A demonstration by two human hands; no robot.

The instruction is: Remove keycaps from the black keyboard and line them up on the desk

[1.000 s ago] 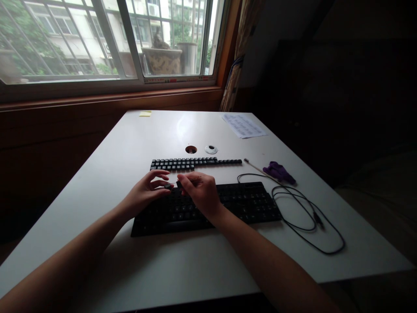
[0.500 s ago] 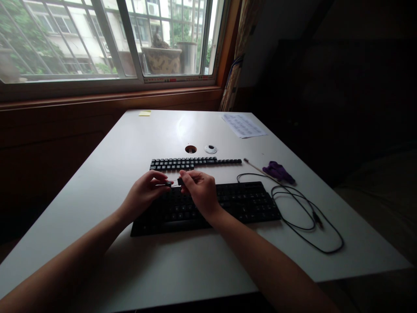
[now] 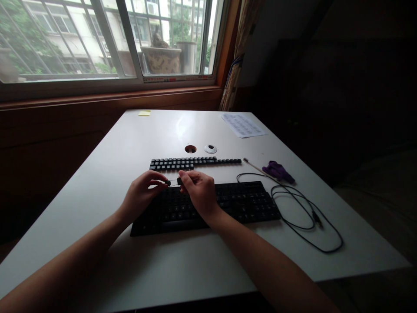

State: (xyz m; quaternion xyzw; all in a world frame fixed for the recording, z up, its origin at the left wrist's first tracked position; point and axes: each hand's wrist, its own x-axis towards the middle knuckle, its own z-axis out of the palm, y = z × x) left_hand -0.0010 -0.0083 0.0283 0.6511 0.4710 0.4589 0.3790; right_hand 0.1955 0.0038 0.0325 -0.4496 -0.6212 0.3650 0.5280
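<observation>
A black keyboard [image 3: 241, 204] lies on the white table [image 3: 137, 143] in front of me. Both hands hover over its upper left part. My left hand [image 3: 141, 195] pinches a small black keycap [image 3: 167, 183] at its fingertips. My right hand [image 3: 198, 191] is closed on a small dark tool [image 3: 179, 181] that points at the keycap; a thin wire seems to join the two. Behind the hands, rows of removed black keycaps [image 3: 192, 162] lie lined up on the table.
The keyboard's black cable [image 3: 306, 226] loops on the table at the right. A purple cloth [image 3: 278, 171] and a thin stick [image 3: 256, 166] lie behind it. A cable hole [image 3: 190, 149], its white cap [image 3: 210, 149], a printed sheet [image 3: 243, 125] and a yellow note [image 3: 145, 113] sit farther back.
Both hands have lifted slightly off the keyboard and drawn together. The left fingers, spread a second ago, now curl round the keycap.
</observation>
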